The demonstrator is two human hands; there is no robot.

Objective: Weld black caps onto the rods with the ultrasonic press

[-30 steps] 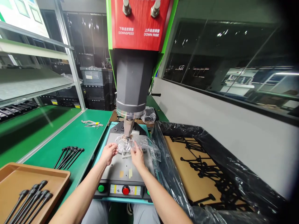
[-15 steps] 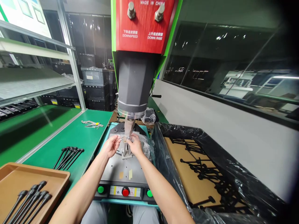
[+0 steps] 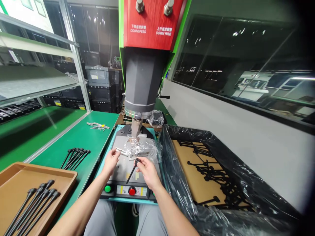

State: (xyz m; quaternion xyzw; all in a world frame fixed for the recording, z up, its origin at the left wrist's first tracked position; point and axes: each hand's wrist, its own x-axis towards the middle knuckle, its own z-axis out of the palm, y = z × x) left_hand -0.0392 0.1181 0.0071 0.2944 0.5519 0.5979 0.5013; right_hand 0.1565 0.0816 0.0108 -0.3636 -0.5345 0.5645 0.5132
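Note:
My right hand (image 3: 147, 170) pinches a thin black rod part (image 3: 132, 170) by its knobbed top, over the grey base plate (image 3: 123, 167) of the press machine. The rod slants down and to the left. My left hand (image 3: 110, 160) hovers at the plate's left side with fingers half curled, holding nothing that I can see. Crumpled clear plastic film (image 3: 140, 148) lies on the fixture below the metal press horn (image 3: 136, 128).
A green button (image 3: 107, 188) and a red button (image 3: 132, 191) sit on the machine's front. Several black rods (image 3: 75, 156) lie on the green bench, more in a brown tray (image 3: 31, 193). A bag-lined box (image 3: 209, 170) of black parts stands at the right.
Both hands have drawn back from the fixture under the horn toward me. My right hand now holds a black rod that was not visible in it before.

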